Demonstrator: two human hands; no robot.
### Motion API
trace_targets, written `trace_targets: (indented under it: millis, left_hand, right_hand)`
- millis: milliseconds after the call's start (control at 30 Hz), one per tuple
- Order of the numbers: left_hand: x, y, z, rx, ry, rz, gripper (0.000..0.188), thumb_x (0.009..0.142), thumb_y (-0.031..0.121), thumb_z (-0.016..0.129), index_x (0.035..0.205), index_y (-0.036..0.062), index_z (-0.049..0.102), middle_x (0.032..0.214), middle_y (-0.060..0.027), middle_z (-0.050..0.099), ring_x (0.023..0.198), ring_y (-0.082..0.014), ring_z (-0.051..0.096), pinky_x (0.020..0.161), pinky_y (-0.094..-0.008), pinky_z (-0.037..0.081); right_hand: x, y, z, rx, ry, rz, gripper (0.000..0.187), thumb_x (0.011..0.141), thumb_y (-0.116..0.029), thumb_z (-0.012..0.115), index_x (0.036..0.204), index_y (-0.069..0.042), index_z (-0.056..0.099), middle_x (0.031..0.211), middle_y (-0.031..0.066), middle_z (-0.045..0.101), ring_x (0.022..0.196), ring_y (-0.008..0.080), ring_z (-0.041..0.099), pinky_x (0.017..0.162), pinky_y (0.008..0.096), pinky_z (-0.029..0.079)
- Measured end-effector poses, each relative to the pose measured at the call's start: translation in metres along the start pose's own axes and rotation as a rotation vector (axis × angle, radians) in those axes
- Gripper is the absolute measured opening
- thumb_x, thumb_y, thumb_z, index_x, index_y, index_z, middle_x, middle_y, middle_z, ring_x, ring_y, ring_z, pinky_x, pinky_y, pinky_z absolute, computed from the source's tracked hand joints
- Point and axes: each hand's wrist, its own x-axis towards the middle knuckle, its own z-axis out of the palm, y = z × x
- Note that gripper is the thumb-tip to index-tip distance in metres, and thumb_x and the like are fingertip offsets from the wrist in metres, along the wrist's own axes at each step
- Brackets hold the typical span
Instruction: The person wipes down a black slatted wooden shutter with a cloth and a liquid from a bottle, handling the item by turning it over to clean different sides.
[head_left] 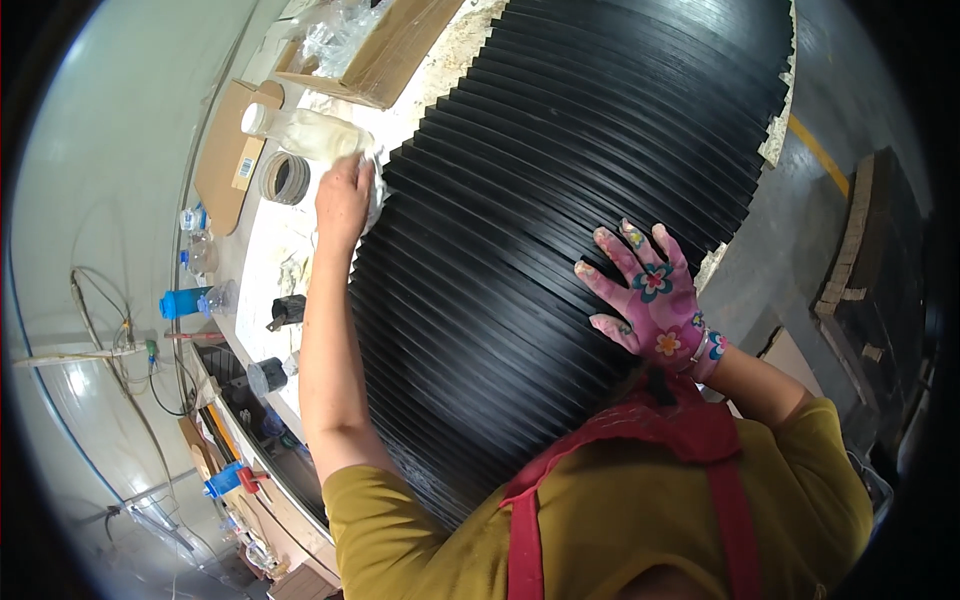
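My bare left hand (pixel 342 205) is at the left edge of the black strips, its fingers closed on a crumpled white cloth (pixel 376 200) that is mostly hidden. Just beyond it is a clear bottle (pixel 318 134) with a white cap and pale contents. A roll of tape (pixel 285 178) sits beside that hand. Many long black strips (pixel 500 240) lie side by side across the table, with stepped ends. My right hand (pixel 655 300), in a pink flowered glove, rests on them with fingers spread and holds nothing.
A cardboard box (pixel 385 60) with clear plastic wrapping stands at the far left. A flat cardboard piece (pixel 225 165), a blue bottle (pixel 183 303) and small black pieces (pixel 288 311) lie along the left side. Dark stacked pieces (pixel 865 260) stand on the floor at right.
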Motion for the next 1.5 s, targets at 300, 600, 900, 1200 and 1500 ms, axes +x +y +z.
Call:
trace_targets:
  millis: [300, 600, 900, 1200, 1500]
  left_hand:
    - [0.000, 0.050, 0.029, -0.048, -0.165, 0.515, 0.022, 0.077, 0.009, 0.069, 0.097, 0.0056, 0.059, 0.094, -0.0128, 0.055, 0.088, -0.0330, 0.055, 0.076, -0.0399, 0.046]
    - [0.029, 0.023, 0.018, 0.059, -0.149, 0.542, 0.019, 0.074, 0.014, 0.070, 0.088, 0.0070, 0.059, 0.089, -0.0089, 0.057, 0.082, -0.0317, 0.056, 0.072, -0.0409, 0.047]
    - [0.035, 0.027, 0.007, 0.083, -0.203, 0.525, 0.019, 0.076, 0.016, 0.069, 0.089, 0.0057, 0.060, 0.087, -0.0095, 0.057, 0.086, -0.0309, 0.058, 0.073, -0.0401, 0.047]
    - [0.024, 0.037, 0.023, 0.068, -0.152, 0.605, 0.026, 0.071, 0.026, 0.074, 0.085, 0.0072, 0.061, 0.084, -0.0077, 0.057, 0.081, -0.0308, 0.058, 0.070, -0.0402, 0.048]
    - [0.012, 0.049, 0.014, -0.180, -0.021, 0.295, 0.030, 0.075, 0.019, 0.074, 0.097, 0.0030, 0.060, 0.093, -0.0151, 0.059, 0.088, -0.0329, 0.059, 0.075, -0.0398, 0.048]
  right_hand:
    - [0.006, -0.007, -0.002, 0.006, -0.062, -0.024, 0.053, 0.083, -0.044, 0.056, 0.131, -0.020, 0.053, 0.143, -0.0007, 0.041, 0.134, 0.0315, 0.029, 0.112, 0.0493, 0.012]
    - [0.002, -0.007, 0.000, 0.033, -0.049, -0.018, 0.052, 0.084, -0.044, 0.055, 0.130, -0.020, 0.053, 0.142, -0.0022, 0.042, 0.134, 0.0314, 0.029, 0.112, 0.0500, 0.011]
    - [0.004, -0.006, 0.002, 0.018, -0.073, -0.010, 0.054, 0.083, -0.046, 0.055, 0.131, -0.021, 0.053, 0.143, -0.0026, 0.041, 0.137, 0.0310, 0.026, 0.112, 0.0505, 0.010]
    - [0.004, -0.004, 0.002, -0.005, -0.086, -0.021, 0.055, 0.084, -0.046, 0.054, 0.133, -0.022, 0.051, 0.146, -0.0021, 0.038, 0.137, 0.0310, 0.026, 0.112, 0.0504, 0.011]
    - [0.000, -0.002, 0.010, -0.019, -0.041, -0.027, 0.056, 0.085, -0.048, 0.049, 0.134, -0.021, 0.049, 0.146, -0.0008, 0.038, 0.137, 0.0331, 0.025, 0.112, 0.0519, 0.010]
